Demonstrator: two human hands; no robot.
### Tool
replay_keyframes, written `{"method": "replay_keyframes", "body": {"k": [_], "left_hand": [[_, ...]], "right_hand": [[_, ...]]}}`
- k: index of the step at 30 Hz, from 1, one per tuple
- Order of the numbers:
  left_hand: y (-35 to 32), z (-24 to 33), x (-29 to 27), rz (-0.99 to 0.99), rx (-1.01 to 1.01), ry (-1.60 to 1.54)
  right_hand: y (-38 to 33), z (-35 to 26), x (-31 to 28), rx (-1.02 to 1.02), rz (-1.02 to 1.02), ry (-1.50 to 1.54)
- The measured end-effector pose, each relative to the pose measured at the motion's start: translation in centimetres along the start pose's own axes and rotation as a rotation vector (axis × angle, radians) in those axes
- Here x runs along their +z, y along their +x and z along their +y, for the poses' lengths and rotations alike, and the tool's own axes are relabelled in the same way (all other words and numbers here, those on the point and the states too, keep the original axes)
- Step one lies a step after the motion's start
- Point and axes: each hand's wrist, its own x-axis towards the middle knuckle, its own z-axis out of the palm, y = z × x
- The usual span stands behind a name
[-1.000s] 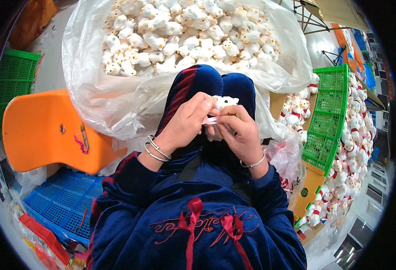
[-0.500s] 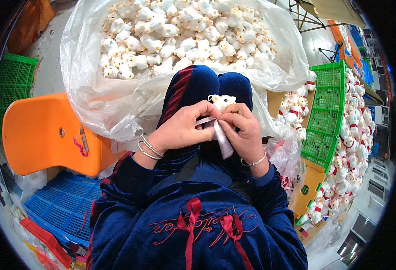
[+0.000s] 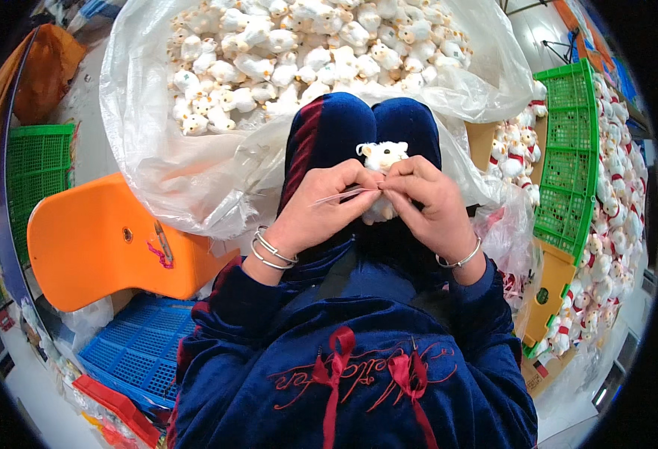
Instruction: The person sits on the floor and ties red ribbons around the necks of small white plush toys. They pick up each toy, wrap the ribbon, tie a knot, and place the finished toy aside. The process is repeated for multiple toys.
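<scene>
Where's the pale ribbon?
Head view, near centre: the ribbon runs leftward from where the left hand and right hand meet, just below the head of the toy.

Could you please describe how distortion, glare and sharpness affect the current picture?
Head view, edges: black fisheye border, right-hand green crate bowed outward; head view, left: whitish shine on the plastic sheet; head view, centre: white toy fairly sharp, pale ribbon hard to resolve.

One fisheye view — head-worn, close above — looks down past the chest to the knees.
</scene>
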Motion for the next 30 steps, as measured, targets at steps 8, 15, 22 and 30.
{"method": "replay_keyframes", "body": {"k": [8,15,22,30], "left_hand": [[0.0,-0.2,-0.6,-0.083,-0.030,0.054],[-0.1,-0.9,-0.2,-0.037,0.146,-0.024],[-0.2,0.8,0.1,-0.030,0.117,0.193],[-0.6,0.5,1.8,0.139,0.124,0.217]], "right_hand": [[1.1,-0.5,-0.4,0.081,-0.082,-0.089],[1.9,-0.1,-0.6,0.105,-0.141,-0.105],[0.7,0.7,-1.0,0.286,-0.067,0.254],[-1.2,2.6,-2.7,0.546,0.020,0.800]]}}
